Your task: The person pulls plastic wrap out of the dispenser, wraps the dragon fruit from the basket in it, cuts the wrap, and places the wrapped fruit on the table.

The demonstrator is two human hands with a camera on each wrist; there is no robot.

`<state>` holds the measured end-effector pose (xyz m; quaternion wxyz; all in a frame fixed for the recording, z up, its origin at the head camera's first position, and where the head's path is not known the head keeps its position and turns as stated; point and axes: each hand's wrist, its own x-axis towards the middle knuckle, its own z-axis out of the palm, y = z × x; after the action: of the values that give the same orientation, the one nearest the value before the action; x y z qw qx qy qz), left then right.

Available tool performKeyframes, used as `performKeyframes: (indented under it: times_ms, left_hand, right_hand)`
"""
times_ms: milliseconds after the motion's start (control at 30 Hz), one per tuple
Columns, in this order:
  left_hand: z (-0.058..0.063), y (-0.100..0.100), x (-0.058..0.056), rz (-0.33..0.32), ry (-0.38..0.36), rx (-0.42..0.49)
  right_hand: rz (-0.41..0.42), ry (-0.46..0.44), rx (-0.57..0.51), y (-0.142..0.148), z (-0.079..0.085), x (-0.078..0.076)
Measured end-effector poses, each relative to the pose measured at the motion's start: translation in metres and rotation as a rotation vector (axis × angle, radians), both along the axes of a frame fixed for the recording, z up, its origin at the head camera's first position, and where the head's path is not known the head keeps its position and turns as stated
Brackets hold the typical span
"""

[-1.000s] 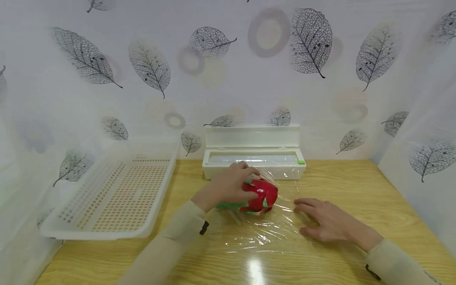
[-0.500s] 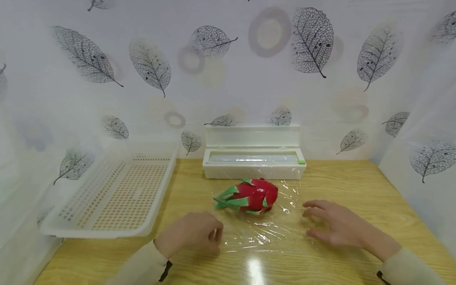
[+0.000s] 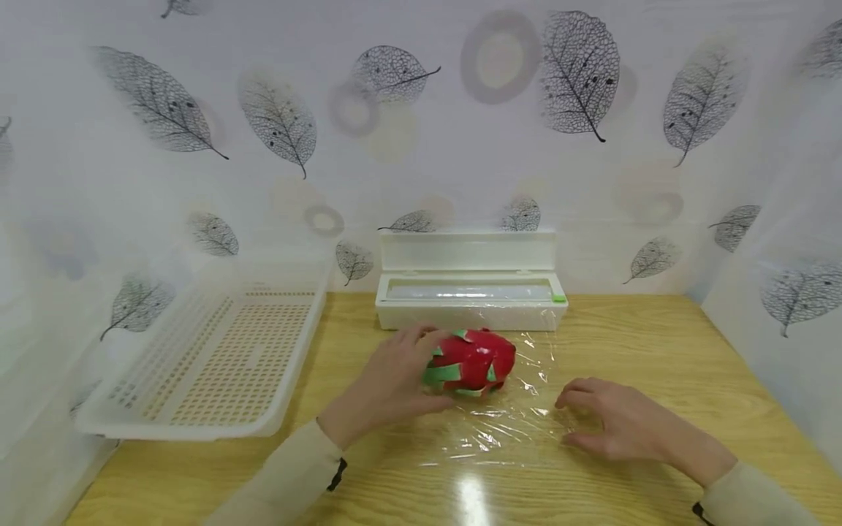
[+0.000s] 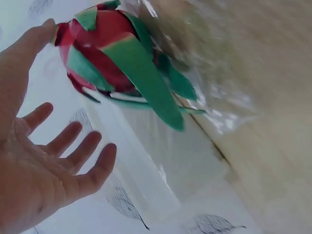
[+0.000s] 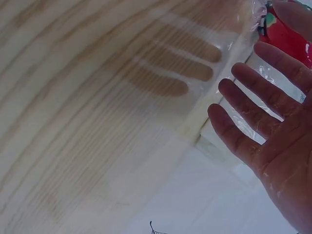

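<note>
A red dragon fruit [image 3: 476, 361] with green scales lies on its side on a sheet of clear plastic wrap [image 3: 487, 435] spread over the table. My left hand [image 3: 395, 380] reaches around its leafy end with fingers spread; the left wrist view shows the fruit [image 4: 105, 53] beyond the loosely extended fingers, and contact is hard to tell. To the right, my right hand [image 3: 625, 422] hovers at the wrap's right edge, fingers relaxed and apart from the fruit. Nothing is held in the right hand [image 5: 273, 112] in its wrist view.
Behind the fruit stands a white wrap dispenser [image 3: 460, 318] with its lid raised and a roll inside; the wrap sheet extends from near its front. A white perforated plastic basket [image 3: 283, 394] is at the left. A leaf-patterned curtain [image 3: 447, 161] backs the wooden table [image 3: 658, 343].
My left hand moved off the dragon fruit to the near left, then came back to its leafy end. The right hand shifted slightly right. The fruit stayed in place.
</note>
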<state>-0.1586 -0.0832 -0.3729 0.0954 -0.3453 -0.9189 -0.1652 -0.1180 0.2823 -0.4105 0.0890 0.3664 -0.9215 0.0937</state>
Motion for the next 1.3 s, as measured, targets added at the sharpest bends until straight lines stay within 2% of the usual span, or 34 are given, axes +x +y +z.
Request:
performKeyframes:
  times_ms: [133, 233, 400, 600, 733, 867, 1100, 1300]
  left_hand:
    - [0.000, 0.030, -0.012, -0.040, 0.004, -0.105]
    - [-0.002, 0.045, -0.017, -0.052, 0.007, -0.174]
    - [-0.008, 0.057, -0.020, -0.016, 0.033, -0.262]
    - [-0.012, 0.065, -0.020, 0.027, 0.110, -0.334]
    - [-0.011, 0.067, -0.020, 0.036, 0.112, -0.344]
    - [-0.007, 0.067, -0.020, 0.030, 0.093, -0.303]
    - [0.003, 0.072, -0.018, -0.005, 0.138, -0.270]
    - [0.000, 0.081, -0.015, -0.043, 0.119, -0.277]
  right_hand:
    - [-0.024, -0.036, 0.039, 0.005, -0.002, 0.000]
    - [-0.036, -0.067, 0.068, 0.007, -0.003, 0.002]
    - [-0.045, -0.085, 0.097, 0.006, -0.003, 0.004]
    - [-0.050, -0.072, 0.100, 0.007, -0.004, 0.005]
    - [-0.045, -0.067, 0.098, 0.007, -0.005, 0.004]
    - [-0.042, -0.065, 0.096, 0.007, -0.006, 0.004]
    - [-0.052, -0.086, 0.101, 0.006, -0.006, 0.004]
    - [-0.055, -0.095, 0.100, 0.006, -0.006, 0.003]
